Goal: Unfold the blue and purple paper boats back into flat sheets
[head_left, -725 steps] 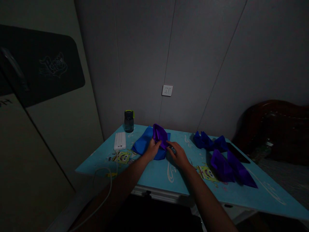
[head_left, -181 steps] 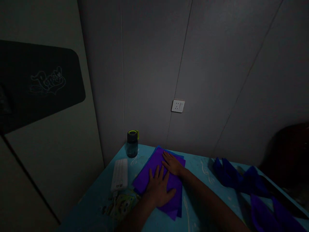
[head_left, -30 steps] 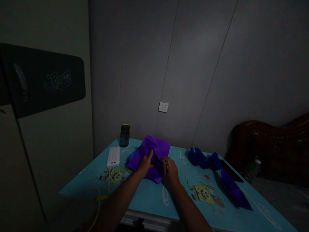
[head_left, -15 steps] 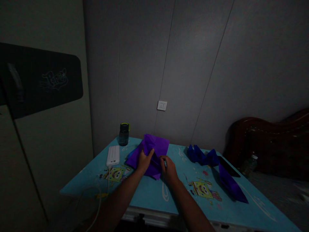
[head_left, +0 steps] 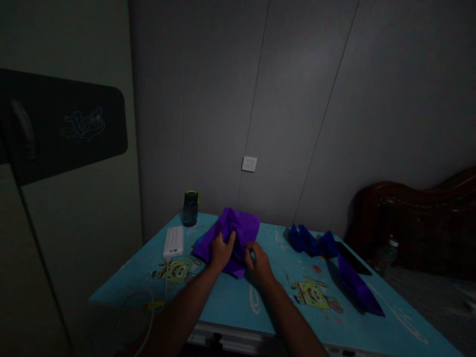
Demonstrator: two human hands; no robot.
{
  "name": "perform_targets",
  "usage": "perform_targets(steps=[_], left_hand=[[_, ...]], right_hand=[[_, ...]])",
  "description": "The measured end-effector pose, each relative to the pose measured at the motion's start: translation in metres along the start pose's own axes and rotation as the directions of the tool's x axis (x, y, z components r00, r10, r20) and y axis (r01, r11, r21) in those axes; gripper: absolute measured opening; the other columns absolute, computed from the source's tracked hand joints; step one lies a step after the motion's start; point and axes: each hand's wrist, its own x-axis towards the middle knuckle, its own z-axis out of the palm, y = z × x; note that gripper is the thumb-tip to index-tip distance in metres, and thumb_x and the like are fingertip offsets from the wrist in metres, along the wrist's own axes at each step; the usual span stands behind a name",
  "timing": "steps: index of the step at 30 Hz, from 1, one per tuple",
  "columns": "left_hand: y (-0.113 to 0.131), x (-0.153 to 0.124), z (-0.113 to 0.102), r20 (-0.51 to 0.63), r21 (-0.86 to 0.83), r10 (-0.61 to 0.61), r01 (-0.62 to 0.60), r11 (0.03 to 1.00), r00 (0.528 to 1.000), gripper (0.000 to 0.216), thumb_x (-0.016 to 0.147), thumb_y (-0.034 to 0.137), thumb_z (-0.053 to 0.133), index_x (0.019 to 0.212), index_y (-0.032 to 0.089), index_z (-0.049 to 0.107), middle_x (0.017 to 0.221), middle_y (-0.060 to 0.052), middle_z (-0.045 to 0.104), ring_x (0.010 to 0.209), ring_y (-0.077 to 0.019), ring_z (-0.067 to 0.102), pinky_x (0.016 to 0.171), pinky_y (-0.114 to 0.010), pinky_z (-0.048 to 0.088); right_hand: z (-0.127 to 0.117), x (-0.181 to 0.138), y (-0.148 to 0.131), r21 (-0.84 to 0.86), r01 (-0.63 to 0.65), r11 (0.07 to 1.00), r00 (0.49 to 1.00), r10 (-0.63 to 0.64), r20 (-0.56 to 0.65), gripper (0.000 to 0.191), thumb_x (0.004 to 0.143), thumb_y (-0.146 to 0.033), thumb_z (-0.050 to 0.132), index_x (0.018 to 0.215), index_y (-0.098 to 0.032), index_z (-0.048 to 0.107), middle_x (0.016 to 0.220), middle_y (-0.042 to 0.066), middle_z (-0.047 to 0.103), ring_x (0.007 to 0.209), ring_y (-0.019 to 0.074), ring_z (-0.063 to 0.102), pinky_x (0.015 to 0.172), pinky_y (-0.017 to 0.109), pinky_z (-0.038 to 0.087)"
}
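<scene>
Purple paper (head_left: 245, 223), partly folded and creased, is between my hands at the middle of the table. My left hand (head_left: 222, 250) grips its left part, thumb on top and the other fingers partly hidden by the paper. With finger and thumb closed together, my right hand (head_left: 257, 261) pinches the paper's right edge. A raised fold stands up above my left hand. Flat purple sheets lie beneath the folded part, and a bit of blue shows at their left edge.
On the blue cartoon-printed table (head_left: 230, 307), a white power bank (head_left: 173, 241) with a cable lies left, before a dark water bottle (head_left: 190, 208). To the right are folded blue paper (head_left: 312, 241), a purple folded paper boat (head_left: 359, 286) and a flat black device (head_left: 353, 258).
The raised fold of the purple paper has shifted slightly and leans more to the right. Both hands keep their hold, with only small finger movements.
</scene>
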Motion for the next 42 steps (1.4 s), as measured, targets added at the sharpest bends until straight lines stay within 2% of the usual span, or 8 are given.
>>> perform_targets(steps=[4, 12, 19, 26, 30, 36, 40, 42], left_hand=[[-0.002, 0.000, 0.000, 0.010, 0.036, 0.010, -0.011, 0.999, 1.000, 0.043, 0.088, 0.052, 0.047, 0.100, 0.015, 0.066, 0.099, -0.015, 0.073, 0.102, -0.0297, 0.068, 0.090, -0.039, 0.049], [-0.004, 0.001, 0.001, 0.005, 0.061, -0.023, 0.022, 0.998, 1.000, 0.040, 0.089, 0.053, 0.039, 0.073, 0.020, 0.057, 0.071, -0.009, 0.066, 0.078, -0.0261, 0.067, 0.077, -0.037, 0.049], [-0.006, 0.001, 0.004, 0.029, 0.053, -0.042, 0.040, 0.998, 0.999, 0.040, 0.089, 0.054, 0.036, 0.073, 0.022, 0.054, 0.074, -0.010, 0.066, 0.084, -0.0278, 0.066, 0.081, -0.038, 0.047], [-0.004, 0.001, 0.000, 0.030, -0.015, -0.042, 0.042, 0.999, 0.999, 0.041, 0.090, 0.056, 0.036, 0.072, 0.022, 0.053, 0.070, -0.006, 0.065, 0.073, -0.0234, 0.064, 0.073, -0.035, 0.048], [-0.004, 0.003, -0.001, -0.016, -0.052, -0.042, 0.042, 0.998, 0.999, 0.042, 0.089, 0.056, 0.042, 0.079, 0.019, 0.059, 0.079, -0.009, 0.069, 0.083, -0.0250, 0.067, 0.079, -0.035, 0.050], [-0.002, 0.003, 0.000, -0.047, -0.062, 0.020, -0.022, 0.998, 0.999, 0.046, 0.087, 0.055, 0.052, 0.107, 0.015, 0.063, 0.104, -0.013, 0.072, 0.104, -0.0266, 0.067, 0.094, -0.037, 0.049], [0.001, 0.000, 0.001, -0.034, -0.021, 0.018, -0.019, 1.000, 0.999, 0.055, 0.084, 0.053, 0.058, 0.122, 0.014, 0.058, 0.119, -0.017, 0.068, 0.117, -0.0279, 0.062, 0.102, -0.039, 0.045], [0.001, -0.002, 0.002, 0.002, -0.017, 0.013, -0.013, 1.000, 1.000, 0.058, 0.081, 0.053, 0.063, 0.125, 0.014, 0.057, 0.125, -0.017, 0.065, 0.122, -0.0289, 0.059, 0.105, -0.040, 0.043]], right_hand=[[0.000, 0.001, 0.003, 0.028, -0.034, 0.999, 0.997, 0.036, -0.063, 0.012, 0.095, -0.025, 0.042, 0.096, -0.022, 0.054, 0.094, 0.006, 0.065, 0.089, 0.0188, 0.063, 0.082, 0.033, 0.050], [0.001, -0.001, 0.006, 0.064, -0.145, 0.987, 0.981, 0.152, -0.120, 0.019, 0.097, -0.031, 0.040, 0.105, -0.021, 0.055, 0.096, 0.009, 0.068, 0.088, 0.0207, 0.066, 0.079, 0.034, 0.051], [-0.003, 0.001, 0.000, 0.077, -0.245, 0.966, 0.946, 0.256, -0.198, 0.022, 0.098, -0.037, 0.037, 0.099, -0.021, 0.052, 0.088, 0.006, 0.066, 0.077, 0.0199, 0.063, 0.073, 0.033, 0.048], [-0.004, 0.006, -0.003, 0.203, -0.271, 0.941, 0.918, 0.316, -0.241, 0.025, 0.099, -0.040, 0.036, 0.085, -0.023, 0.049, 0.069, 0.003, 0.055, 0.064, 0.0196, 0.054, 0.061, 0.032, 0.043], [-0.001, 0.006, -0.003, 0.269, -0.264, 0.926, 0.930, 0.318, -0.183, 0.027, 0.099, -0.040, 0.036, 0.084, -0.023, 0.051, 0.072, 0.002, 0.056, 0.066, 0.0184, 0.053, 0.062, 0.031, 0.044], [-0.003, 0.005, -0.006, 0.214, -0.266, 0.940, 0.951, 0.292, -0.101, 0.027, 0.098, -0.043, 0.039, 0.086, -0.023, 0.052, 0.075, 0.000, 0.059, 0.070, 0.0165, 0.056, 0.068, 0.028, 0.045], [-0.007, 0.006, -0.006, 0.267, -0.239, 0.934, 0.956, 0.275, -0.105, 0.028, 0.098, -0.043, 0.043, 0.106, -0.021, 0.057, 0.101, 0.007, 0.067, 0.095, 0.0199, 0.063, 0.086, 0.033, 0.048], [-0.007, 0.007, -0.004, 0.298, -0.241, 0.924, 0.949, 0.289, -0.126, 0.031, 0.096, -0.044, 0.046, 0.114, -0.020, 0.056, 0.110, 0.009, 0.066, 0.100, 0.0210, 0.063, 0.089, 0.035, 0.049]])
